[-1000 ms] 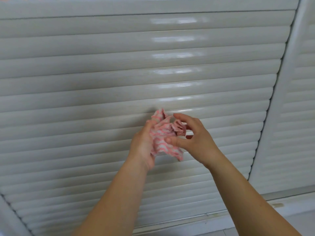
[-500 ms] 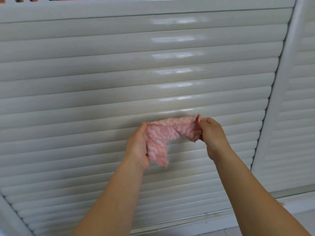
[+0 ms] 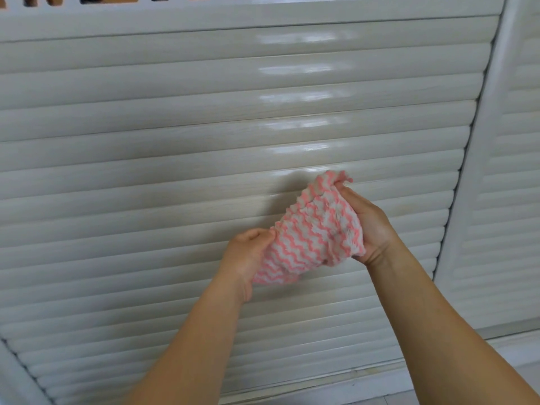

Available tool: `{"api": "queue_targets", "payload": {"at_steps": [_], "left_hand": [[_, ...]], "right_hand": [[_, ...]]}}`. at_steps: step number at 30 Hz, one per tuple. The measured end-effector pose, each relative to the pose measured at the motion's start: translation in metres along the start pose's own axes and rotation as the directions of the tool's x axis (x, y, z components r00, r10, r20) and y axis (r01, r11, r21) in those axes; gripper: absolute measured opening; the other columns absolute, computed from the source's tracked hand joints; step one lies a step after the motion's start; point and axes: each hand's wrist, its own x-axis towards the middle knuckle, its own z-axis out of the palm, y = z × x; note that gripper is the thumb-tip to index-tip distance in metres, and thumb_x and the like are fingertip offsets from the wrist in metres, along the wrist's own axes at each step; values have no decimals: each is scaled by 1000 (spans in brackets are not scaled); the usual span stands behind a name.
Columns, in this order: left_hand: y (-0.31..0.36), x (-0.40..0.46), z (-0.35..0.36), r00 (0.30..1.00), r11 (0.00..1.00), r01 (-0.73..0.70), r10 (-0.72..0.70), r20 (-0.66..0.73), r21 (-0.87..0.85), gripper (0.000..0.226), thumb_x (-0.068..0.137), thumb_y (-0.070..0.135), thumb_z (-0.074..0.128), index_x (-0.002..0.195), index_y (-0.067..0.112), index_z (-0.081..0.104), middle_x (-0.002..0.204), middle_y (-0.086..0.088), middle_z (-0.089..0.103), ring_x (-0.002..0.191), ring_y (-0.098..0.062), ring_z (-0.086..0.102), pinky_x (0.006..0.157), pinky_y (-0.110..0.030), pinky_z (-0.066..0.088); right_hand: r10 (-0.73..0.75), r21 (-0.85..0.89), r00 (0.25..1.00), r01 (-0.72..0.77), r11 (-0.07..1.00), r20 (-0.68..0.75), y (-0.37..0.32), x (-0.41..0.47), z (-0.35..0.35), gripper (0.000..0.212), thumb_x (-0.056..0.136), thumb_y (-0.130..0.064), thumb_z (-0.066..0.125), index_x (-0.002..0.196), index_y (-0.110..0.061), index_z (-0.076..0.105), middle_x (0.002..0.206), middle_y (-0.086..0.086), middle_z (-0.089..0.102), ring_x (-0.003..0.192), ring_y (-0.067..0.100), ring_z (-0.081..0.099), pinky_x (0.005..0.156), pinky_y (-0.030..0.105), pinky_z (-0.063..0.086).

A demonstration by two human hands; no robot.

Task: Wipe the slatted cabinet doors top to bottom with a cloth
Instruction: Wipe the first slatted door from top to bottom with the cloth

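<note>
A white slatted cabinet door (image 3: 146,176) fills most of the view. In front of its lower middle I hold a pink-and-white wavy-striped cloth (image 3: 312,232) between both hands. My left hand (image 3: 248,255) pinches the cloth's lower left edge. My right hand (image 3: 368,226) grips its upper right corner, with the cloth draped over the palm. The cloth hangs slanted, high at the right, close to the slats; whether it touches them I cannot tell.
A second slatted door (image 3: 511,185) stands at the right, beyond a white upright frame post (image 3: 479,147). A white bottom rail (image 3: 321,387) runs under the doors. A cut-out trim strip (image 3: 117,1) lies along the top edge.
The cloth went from a bunched wad to stretched flat between my hands, then my right hand rose and moved right, tilting the cloth. My left hand dropped slightly.
</note>
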Motion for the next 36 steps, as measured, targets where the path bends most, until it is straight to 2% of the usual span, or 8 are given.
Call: {"api": "queue_targets", "payload": {"at_steps": [8,14,18,22,27,29,31,36], "left_hand": [[-11,7,-3,892,808,-220,394,-223,547,20,81,18,68,66,26,57,67,7,57,66,-16,54,66,-27,45],[0,-18,23,929,938,307,-332,164,157,61,94,57,34,92,4,64,83,-14,69,71,-25,68,61,-31,55],[-7,-14,27,867,884,418,-320,381,-210,76,82,72,36,116,8,60,95,-13,72,81,-25,71,73,-41,56],[-11,-9,27,941,906,302,-233,245,-298,39,89,37,57,117,10,60,92,-7,72,78,-25,69,69,-35,57],[-1,-5,27,982,960,158,-129,135,-233,6,91,19,57,94,15,61,85,-5,69,70,-15,66,65,-28,54],[-1,0,29,993,986,94,-82,90,-139,4,92,17,56,92,16,61,91,-8,68,77,-19,65,70,-30,52],[-1,2,32,998,998,33,-30,46,-56,5,93,15,56,93,18,60,96,-10,67,84,-24,65,75,-35,54],[-2,7,42,996,999,43,-41,73,-28,11,95,21,52,96,17,61,91,-7,70,77,-20,68,69,-33,55]], "right_hand": [[67,19,998,-67,998,11,-1,5,2,23,88,-25,57,82,-10,73,90,10,70,87,23,69,78,36,58],[214,83,976,-210,974,-47,18,15,10,28,96,-33,46,101,-10,61,93,10,64,92,23,62,88,37,50],[235,42,972,-234,971,-21,30,11,18,32,98,-30,45,112,-5,59,101,19,65,95,29,64,84,42,54],[-43,-283,979,-15,959,-198,20,6,13,16,97,-15,50,89,-3,58,84,14,66,82,27,65,74,38,55],[-483,-968,845,-144,207,-229,20,12,-24,14,90,-22,60,102,-18,63,103,0,61,98,20,57,79,30,45],[-671,-992,737,7,126,-79,27,3,-27,14,91,-18,59,103,-21,65,101,-6,55,99,16,55,78,23,42],[-745,-956,666,239,170,34,36,-8,-20,17,89,-9,61,92,-25,67,92,-12,54,85,5,57,71,12,41],[-376,-696,924,222,683,-74,55,-29,-3,20,93,-13,57,92,-23,75,80,-2,71,60,5,59,49,19,44]]}}
